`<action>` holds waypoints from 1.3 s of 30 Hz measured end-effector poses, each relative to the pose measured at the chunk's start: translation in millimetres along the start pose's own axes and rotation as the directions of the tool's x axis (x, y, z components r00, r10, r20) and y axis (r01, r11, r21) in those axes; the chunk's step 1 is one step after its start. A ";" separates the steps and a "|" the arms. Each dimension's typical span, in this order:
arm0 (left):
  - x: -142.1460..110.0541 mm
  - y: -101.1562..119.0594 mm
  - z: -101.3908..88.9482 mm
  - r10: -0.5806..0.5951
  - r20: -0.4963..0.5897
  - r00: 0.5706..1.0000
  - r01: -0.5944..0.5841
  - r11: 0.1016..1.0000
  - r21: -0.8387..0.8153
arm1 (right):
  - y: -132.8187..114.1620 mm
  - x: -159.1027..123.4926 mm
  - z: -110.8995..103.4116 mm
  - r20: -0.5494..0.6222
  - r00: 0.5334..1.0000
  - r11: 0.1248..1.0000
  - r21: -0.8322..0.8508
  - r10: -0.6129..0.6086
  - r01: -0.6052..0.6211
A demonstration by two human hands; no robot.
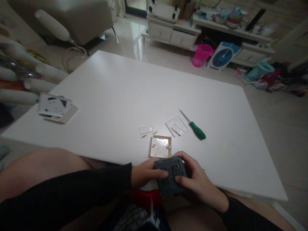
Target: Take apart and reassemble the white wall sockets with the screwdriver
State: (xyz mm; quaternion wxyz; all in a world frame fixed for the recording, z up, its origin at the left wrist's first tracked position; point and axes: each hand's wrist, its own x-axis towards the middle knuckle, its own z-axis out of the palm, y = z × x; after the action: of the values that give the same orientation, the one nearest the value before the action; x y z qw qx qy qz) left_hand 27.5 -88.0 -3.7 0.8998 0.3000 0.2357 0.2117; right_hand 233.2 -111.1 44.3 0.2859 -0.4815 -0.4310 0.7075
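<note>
Between my two hands is a dark grey wall socket module (169,184), held above my lap at the table's near edge. My left hand (146,173) grips its left side with the thumb lying on its face. On the right side, my right hand (196,179) wraps round it, thumb also pressed on the face. Just beyond them on the table sits an open white mounting box (160,147). Two small screws (144,136) and a narrow white cover strip (145,129) lie behind the box. A square white frame plate (172,123) has another strip on it.
A green-handled screwdriver (197,131) lies on the white table (120,86), right of the frame plate. At the left edge are stacked white plates or packaging (56,107). A pink basket (202,55) and a blue-and-white fan (222,56) stand on the floor beyond.
</note>
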 end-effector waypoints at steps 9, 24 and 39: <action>-2.3 -1.3 4.0 -0.002 -0.019 1.000 0.000 0.996 -0.091 | 1.5 0.0 -0.6 0.011 1.000 1.000 0.016 -0.016 0.016; -2.1 -2.0 4.3 -0.004 -0.077 0.997 -0.001 0.998 -0.056 | 2.0 3.7 5.6 -0.090 0.996 1.000 0.026 0.011 -0.009; 11.1 13.0 -14.7 0.097 -0.073 0.993 -0.088 0.988 0.124 | 2.4 17.1 -3.9 -0.148 0.982 0.993 0.023 -0.115 0.120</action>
State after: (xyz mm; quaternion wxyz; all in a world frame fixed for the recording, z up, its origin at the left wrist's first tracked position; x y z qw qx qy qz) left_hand 25.2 -66.3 -9.1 0.8591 0.3559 0.2694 0.2504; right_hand 230.4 -96.8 34.1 0.3658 -0.5014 -0.4252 0.6588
